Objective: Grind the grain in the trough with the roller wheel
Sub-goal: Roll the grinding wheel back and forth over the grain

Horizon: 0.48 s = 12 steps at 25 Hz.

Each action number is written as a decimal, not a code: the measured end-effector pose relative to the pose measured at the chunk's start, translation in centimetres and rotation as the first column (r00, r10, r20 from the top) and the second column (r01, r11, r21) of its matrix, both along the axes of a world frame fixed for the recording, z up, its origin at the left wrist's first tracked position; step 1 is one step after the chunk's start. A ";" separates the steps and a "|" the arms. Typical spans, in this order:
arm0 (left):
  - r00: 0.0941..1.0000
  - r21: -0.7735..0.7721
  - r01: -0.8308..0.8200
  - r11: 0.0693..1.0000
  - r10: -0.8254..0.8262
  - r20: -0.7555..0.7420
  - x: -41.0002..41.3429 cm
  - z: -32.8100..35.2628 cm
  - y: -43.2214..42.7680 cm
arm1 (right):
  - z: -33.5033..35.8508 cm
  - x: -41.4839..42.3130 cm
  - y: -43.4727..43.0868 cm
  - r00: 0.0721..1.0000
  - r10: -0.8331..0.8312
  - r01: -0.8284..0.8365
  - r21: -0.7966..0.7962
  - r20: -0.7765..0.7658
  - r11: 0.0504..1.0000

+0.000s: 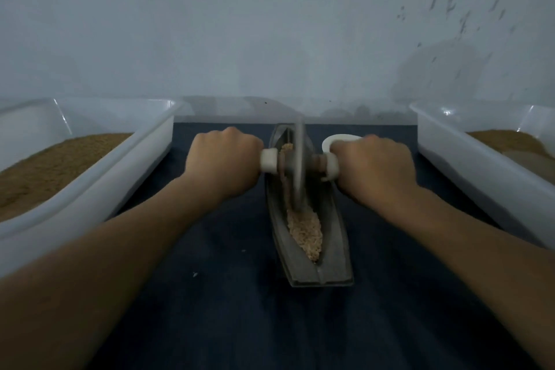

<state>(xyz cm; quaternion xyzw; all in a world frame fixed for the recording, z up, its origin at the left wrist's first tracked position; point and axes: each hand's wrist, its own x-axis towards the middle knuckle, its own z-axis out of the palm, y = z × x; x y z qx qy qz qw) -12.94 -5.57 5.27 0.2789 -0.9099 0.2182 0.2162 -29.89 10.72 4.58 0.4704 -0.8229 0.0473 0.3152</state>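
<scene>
A dark boat-shaped metal trough [336, 237] lies lengthwise on the dark table. Pale crushed grain [304, 230] fills its near half, and a little shows at the far end. A grey roller wheel [297, 165] stands upright in the trough's far half, blurred by motion. Its axle carries white handles on both sides. My left hand [223, 161] grips the left handle [269, 160], and my right hand [374, 167] grips the right handle [330, 166].
A white plastic tub [141, 156] with brown grain stands at the left, another white tub [468, 168] with brown grain at the right. A small white dish [336, 140] sits behind my right hand. A pale wall rises just beyond the table's far edge.
</scene>
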 end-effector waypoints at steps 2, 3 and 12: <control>0.995 0.172 -0.089 0.981 0.094 -0.016 -1.6 0.1 -0.9 | 1.9 -0.5 -3.2 1.000 -0.007 0.005 0.078 0.028 0.997; 0.993 0.231 -0.103 0.968 0.112 -0.026 -1.8 0.0 -1.2 | 2.6 -0.7 -4.0 0.999 -0.014 0.009 0.131 0.038 0.991; 0.997 -0.058 0.000 0.998 -0.004 -0.076 1.1 -1.5 0.7 | 0.3 0.3 0.6 0.995 0.057 -0.056 0.009 -0.083 0.998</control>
